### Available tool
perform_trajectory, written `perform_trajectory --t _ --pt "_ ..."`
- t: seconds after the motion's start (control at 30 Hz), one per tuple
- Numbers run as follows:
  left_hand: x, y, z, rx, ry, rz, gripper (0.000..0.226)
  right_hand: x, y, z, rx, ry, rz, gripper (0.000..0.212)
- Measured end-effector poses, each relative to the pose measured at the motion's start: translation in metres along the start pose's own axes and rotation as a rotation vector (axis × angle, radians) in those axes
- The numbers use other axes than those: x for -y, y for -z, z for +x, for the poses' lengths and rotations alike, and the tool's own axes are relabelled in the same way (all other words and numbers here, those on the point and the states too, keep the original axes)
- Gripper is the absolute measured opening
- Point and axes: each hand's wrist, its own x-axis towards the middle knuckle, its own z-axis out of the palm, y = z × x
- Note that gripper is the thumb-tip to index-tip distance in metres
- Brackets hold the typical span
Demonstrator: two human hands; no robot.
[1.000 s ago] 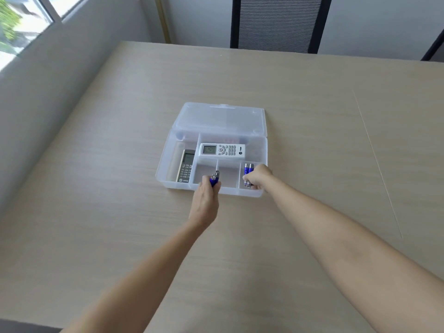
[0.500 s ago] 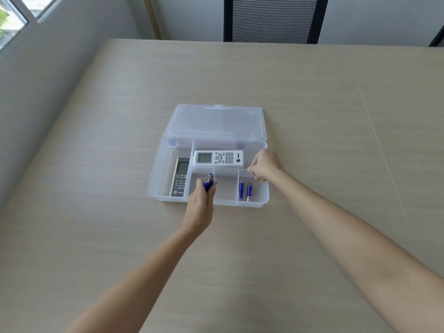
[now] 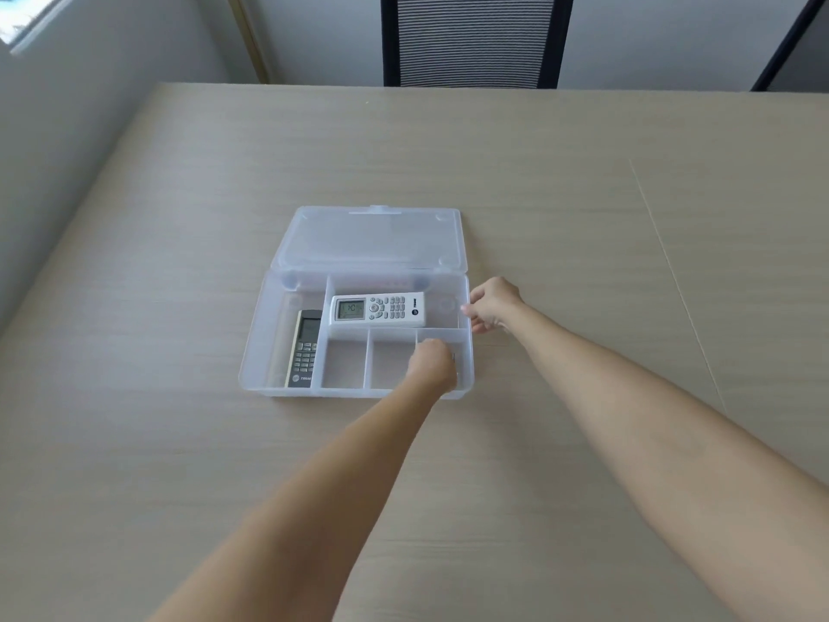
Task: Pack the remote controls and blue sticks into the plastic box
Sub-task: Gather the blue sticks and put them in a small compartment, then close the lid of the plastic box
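Light wood-grain laminate table point(image 3: 179, 442) fills most of the frame; a thin seam line runs down its right side. Black-framed chair with striped mesh back point(image 3: 471, 38) at top centre. Window corner point(image 3: 31, 24) at upper left.

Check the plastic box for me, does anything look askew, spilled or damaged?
Nothing stands out. The white remote and dark remote lie flat in separate compartments of the open plastic box; the left hand covers the right front compartment.
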Motion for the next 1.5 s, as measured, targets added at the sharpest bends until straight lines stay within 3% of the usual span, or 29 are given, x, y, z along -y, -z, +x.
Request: perform_trajectory --t 0.13,0.37,0.47,0.57,0.63,0.67,0.73,0.8,0.87,0.93,1.0,1.17,1.37,1.5 --pt "0.004 -0.014 0.008 -0.031 0.049 0.060 0.033 -0.002 -0.004 0.000 0.038 0.012 0.042 0.017" --pt "0.014 0.001 -0.009 -0.084 -0.011 0.090 0.023 0.003 -0.009 -0.001 0.054 -0.003 0.043 0.024" --pt "0.037 0.022 -0.024 -0.257 -0.057 -0.041 0.019 -0.002 -0.004 0.004 0.037 0.006 0.010 0.034" --pt "0.086 0.039 -0.037 -0.509 -0.167 -0.108 0.033 -0.004 0.003 0.015 0.029 0.002 0.027 0.053" --pt "0.131 0.050 -0.044 -0.633 -0.114 -0.027 0.049 0.005 0.000 0.026 0.040 0.009 0.110 0.070" --pt "0.151 0.053 -0.046 -0.624 -0.027 0.033 0.065 0.010 -0.001 0.031 0.024 0.030 0.140 0.072" --pt "0.183 0.054 -0.046 -0.441 0.122 0.044 0.101 0.020 -0.006 0.046 -0.024 0.060 0.189 0.067" --pt "0.199 0.046 -0.043 -0.251 0.142 0.047 0.125 0.029 -0.009 0.055 -0.068 0.044 0.202 0.055" --pt "0.205 0.037 -0.041 -0.209 0.098 0.078 0.136 0.034 -0.012 0.061 -0.107 0.022 0.163 0.046" --pt "0.208 0.033 -0.038 -0.256 0.080 0.072 0.131 0.034 -0.011 0.070 -0.095 -0.010 0.158 0.036" --pt "0.208 0.034 -0.038 -0.278 0.080 0.054 0.125 0.032 -0.009 0.080 -0.014 -0.034 0.220 0.013" --pt "0.201 0.036 -0.040 -0.286 0.097 0.015 0.117 0.031 -0.004 0.083 0.023 -0.007 0.315 0.034" --pt "0.199 0.037 -0.039 -0.273 0.116 -0.016 0.120 0.034 -0.002 0.063 -0.101 0.225 0.113 0.046" --pt "0.200 0.037 -0.043 -0.346 0.070 -0.141 0.127 0.038 0.010 0.014 0.190 0.323 0.423 0.069"
